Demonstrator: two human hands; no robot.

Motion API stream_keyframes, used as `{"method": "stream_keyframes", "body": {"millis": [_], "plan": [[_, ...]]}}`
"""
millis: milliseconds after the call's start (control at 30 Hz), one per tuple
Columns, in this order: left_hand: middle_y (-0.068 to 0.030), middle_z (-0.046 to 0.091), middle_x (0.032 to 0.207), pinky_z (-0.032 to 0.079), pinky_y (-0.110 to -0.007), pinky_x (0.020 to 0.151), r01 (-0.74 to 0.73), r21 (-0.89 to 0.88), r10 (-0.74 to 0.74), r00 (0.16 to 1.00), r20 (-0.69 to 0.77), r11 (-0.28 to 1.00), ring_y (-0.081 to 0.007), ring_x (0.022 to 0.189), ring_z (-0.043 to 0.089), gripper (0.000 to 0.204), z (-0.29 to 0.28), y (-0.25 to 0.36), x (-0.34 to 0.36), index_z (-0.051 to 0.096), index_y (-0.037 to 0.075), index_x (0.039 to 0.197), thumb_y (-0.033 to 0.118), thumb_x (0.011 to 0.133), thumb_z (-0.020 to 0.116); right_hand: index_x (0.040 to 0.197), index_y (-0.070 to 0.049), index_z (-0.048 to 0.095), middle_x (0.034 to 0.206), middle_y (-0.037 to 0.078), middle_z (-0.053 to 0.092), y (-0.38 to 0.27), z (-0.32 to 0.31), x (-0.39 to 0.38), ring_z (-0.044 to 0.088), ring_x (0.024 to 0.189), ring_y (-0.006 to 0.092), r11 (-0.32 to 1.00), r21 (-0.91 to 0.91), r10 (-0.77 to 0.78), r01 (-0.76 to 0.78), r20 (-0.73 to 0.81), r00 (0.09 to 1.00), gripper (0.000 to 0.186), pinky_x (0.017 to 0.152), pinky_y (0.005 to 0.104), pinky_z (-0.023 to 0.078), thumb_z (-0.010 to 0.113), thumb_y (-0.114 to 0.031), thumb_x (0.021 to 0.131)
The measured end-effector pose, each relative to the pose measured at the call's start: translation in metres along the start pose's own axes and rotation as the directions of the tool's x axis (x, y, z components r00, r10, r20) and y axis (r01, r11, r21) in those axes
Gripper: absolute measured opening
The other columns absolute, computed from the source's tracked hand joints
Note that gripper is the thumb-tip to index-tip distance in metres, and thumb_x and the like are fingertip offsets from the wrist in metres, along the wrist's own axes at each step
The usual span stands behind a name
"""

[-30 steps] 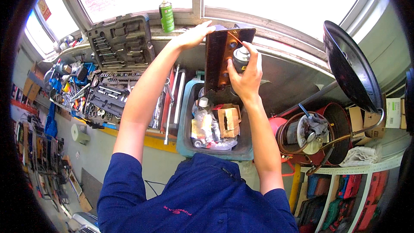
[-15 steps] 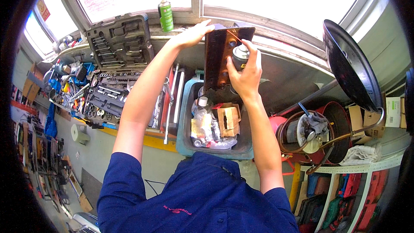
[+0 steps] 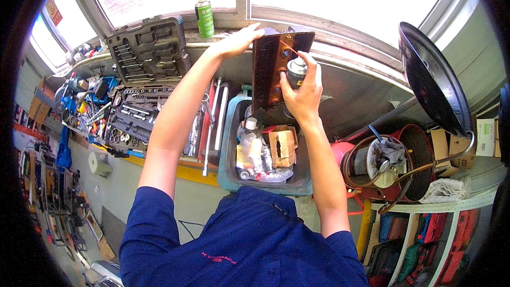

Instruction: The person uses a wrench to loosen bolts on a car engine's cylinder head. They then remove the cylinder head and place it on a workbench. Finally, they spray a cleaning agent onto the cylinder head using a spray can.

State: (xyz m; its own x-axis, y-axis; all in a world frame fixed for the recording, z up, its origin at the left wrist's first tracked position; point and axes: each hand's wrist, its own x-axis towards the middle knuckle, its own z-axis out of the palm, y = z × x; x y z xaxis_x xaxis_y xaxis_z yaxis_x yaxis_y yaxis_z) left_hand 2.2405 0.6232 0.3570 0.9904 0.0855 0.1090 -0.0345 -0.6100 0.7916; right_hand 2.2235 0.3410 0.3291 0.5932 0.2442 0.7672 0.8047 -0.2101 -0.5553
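Note:
My left hand (image 3: pixel 237 42) grips the upper left edge of a long, dark metal part (image 3: pixel 265 69), fingers stretched over its top. The part stands upright above a teal-rimmed bin and has a brownish strip with a row of round holes. In my right hand (image 3: pixel 305 89) is a spray can (image 3: pixel 296 74) with a silver top. My index finger presses on the top of the can. A thin red straw (image 3: pixel 288 47) runs from its nozzle to the part's upper holes. No spray can be made out.
The bin (image 3: pixel 227 151) holds bottles, plastic and a cardboard box (image 3: pixel 283 149). To the left lie an open socket set (image 3: pixel 127 119) and long bars. A green spray can (image 3: pixel 204 19) stands on the window ledge. At right are a red drum (image 3: pixel 417 151) and its raised black lid (image 3: pixel 433 74).
Both hands, the metal part and the spray can stay in almost the same place. The red straw's tip has shifted very slightly.

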Motion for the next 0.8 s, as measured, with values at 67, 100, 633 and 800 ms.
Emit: {"method": "stream_keyframes", "body": {"millis": [67,100,633,800], "plan": [[-0.0203,0.027,0.173,0.019,-0.042,0.131,-0.006,-0.025,0.007,1.0,0.013,1.0,-0.0303,0.16,0.025,0.09,0.0,-0.005,0.004,0.025,0.001,0.167,0.063,0.106,0.047,0.141,-0.011,0.052,0.118,0.021,0.063,0.002,0.0,-0.002,0.069,0.102,0.0415,1.0,-0.004,-0.03,0.03,-0.01,0.999,0.063,0.086,0.0481,0.057,0.08,-0.01,0.085],[-0.0203,0.027,0.173,0.019,-0.042,0.131,-0.004,-0.01,0.005,1.0,0.011,1.0,-0.0302,0.16,0.026,0.09,-0.001,-0.009,0.005,0.024,0.001,0.167,0.063,0.106,0.047,0.141,-0.013,0.052,0.12,0.022,0.063,0.003,0.0,-0.002,0.069,0.102,0.0451,0.999,-0.007,-0.046,0.046,-0.015,0.999,0.063,0.084,0.0502,0.057,0.08,-0.01,0.084],[-0.0203,0.026,0.173,0.019,-0.042,0.131,-0.018,0.005,0.018,1.0,0.008,1.0,-0.0299,0.16,0.024,0.09,0.0,0.001,0.001,0.024,0.0,0.167,0.064,0.106,0.045,0.141,-0.01,0.053,0.115,0.019,0.063,0.008,0.002,-0.019,0.069,0.101,0.038,1.0,-0.004,0.031,-0.031,0.006,1.0,0.063,0.088,0.046,0.056,0.08,-0.008,0.084],[-0.0198,0.028,0.173,0.019,-0.042,0.13,0.001,0.004,-0.001,1.0,0.007,1.0,-0.0298,0.16,0.026,0.088,-0.002,-0.004,0.002,0.025,0.002,0.167,0.063,0.107,0.044,0.142,-0.014,0.053,0.117,0.022,0.062,0.008,0.005,-0.024,0.07,0.1,0.0446,0.998,0.008,0.059,-0.059,0.02,0.998,0.064,0.083,0.0506,0.058,0.079,-0.009,0.084]]}}
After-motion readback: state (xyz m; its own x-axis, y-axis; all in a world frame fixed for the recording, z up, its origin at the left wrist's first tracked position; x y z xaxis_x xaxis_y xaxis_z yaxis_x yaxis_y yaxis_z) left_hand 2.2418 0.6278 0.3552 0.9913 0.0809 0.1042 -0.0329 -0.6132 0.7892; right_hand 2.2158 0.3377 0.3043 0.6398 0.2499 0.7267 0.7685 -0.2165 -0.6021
